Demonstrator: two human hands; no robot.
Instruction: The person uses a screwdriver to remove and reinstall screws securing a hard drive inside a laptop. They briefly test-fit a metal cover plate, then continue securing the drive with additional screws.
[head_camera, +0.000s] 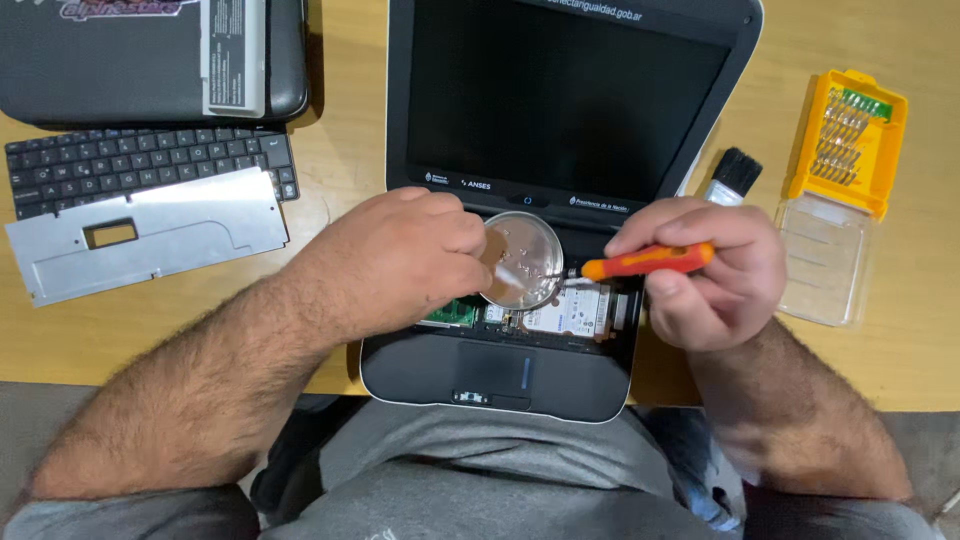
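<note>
a slim orange-handled screwdriver (648, 261) is pinched in the right hand (715, 275), the fingers curled closed over the smooth plastic handle and the thumb pressed beneath it; the thin metal shaft is pointed leftward to the rim of a small round clear dish (522, 260). the dish is held at its left edge by the left hand (395, 262), whose fingers are closed on the rim with the knuckles up. the dish is shallow, glossy and transparent, and a few tiny screws can be made out inside it, too small to be told apart.

both the dish and the screwdriver tip are held directly above the open base of a small dark laptop (500, 375), where the keyboard has been taken off and a green circuit strip and a flat silvery rectangular drive are exposed. the laptop's matte black screen is stood up just behind the dish, and its rounded grey palm rest with a touchpad lies in front of the dish, at the table edge over the person's grey-clothed lap.

well left of the laptop, a detached black keyboard (150, 165) is laid on the pale wooden table (340, 150), partly covered by a flat brushed-metal plate (150, 235) with a rectangular cut-out. behind the keyboard a second closed dark laptop (130, 60) is seen. right of the laptop, a black-bristled brush (735, 172) is lying, and beyond it a yellow plastic case of screwdriver bits (848, 140) with its clear lid (825, 260) folded open.
</note>
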